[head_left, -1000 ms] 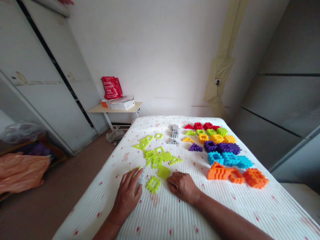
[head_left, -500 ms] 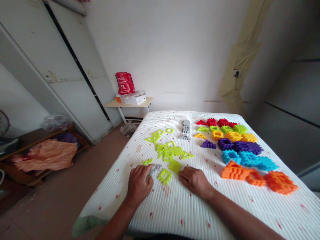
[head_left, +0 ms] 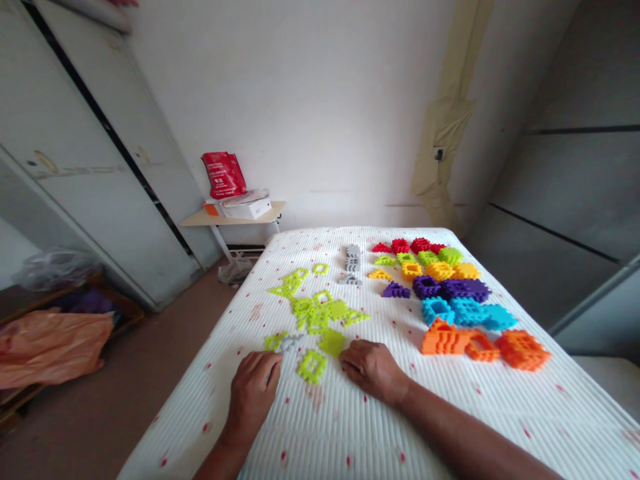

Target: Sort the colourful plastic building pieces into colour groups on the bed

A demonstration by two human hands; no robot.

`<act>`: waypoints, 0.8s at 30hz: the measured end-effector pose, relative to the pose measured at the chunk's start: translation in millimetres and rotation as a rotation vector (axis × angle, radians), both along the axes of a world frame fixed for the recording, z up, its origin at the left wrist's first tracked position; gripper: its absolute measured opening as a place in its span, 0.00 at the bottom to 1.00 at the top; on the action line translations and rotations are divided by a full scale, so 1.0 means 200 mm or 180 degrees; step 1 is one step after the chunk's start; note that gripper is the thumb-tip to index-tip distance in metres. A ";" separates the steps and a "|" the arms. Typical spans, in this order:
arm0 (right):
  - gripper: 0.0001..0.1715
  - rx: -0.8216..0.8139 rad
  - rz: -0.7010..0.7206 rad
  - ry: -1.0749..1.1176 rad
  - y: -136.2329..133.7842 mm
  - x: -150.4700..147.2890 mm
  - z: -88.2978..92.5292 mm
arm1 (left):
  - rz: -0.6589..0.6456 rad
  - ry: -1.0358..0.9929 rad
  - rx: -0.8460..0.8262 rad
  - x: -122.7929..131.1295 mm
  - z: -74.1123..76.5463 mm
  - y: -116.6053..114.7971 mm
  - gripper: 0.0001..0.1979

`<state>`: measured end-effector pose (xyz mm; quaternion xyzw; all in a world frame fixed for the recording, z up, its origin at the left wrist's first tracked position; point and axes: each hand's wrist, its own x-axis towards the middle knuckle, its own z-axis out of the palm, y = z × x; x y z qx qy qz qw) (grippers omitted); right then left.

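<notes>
My left hand (head_left: pixel 254 383) rests on the bed cover just short of a grey interlocking piece (head_left: pixel 291 343), with its fingers bent and the thumb slightly apart. Nothing shows between them. That grey piece lies against a lime-green piece (head_left: pixel 274 341). On the other side, my right hand (head_left: pixel 375 370) is curled on the cover, its fingertips beside a solid lime-green square (head_left: pixel 332 342); whatever is inside the fingers is hidden. Between the hands lies a lime-green square frame (head_left: pixel 311 367). Beyond them, several lime-green pieces (head_left: pixel 320 313) lie in a loose cluster.
Toward the back stands a short row of grey pieces (head_left: pixel 353 257). Sorted rows fill the right: red (head_left: pixel 401 246), yellow (head_left: pixel 440 270), purple (head_left: pixel 465 289), blue (head_left: pixel 467 311) and orange (head_left: pixel 523 350). A small table (head_left: pixel 200 219) with a red bag (head_left: pixel 223 175) stands past the bed's far-left corner.
My left hand has let go of the grey piece, which now lies beyond its fingers, and has drawn back toward me. The view has turned right. My right hand stays by the green square.
</notes>
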<state>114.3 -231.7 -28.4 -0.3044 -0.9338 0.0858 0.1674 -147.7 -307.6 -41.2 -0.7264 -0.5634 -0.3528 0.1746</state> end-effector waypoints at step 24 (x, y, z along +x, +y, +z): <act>0.08 -0.0293 0.0064 0.0073 0.01 0.00 0.02 | -0.1202 -0.0713 -0.0759 0.36 0.16 1.19 0.07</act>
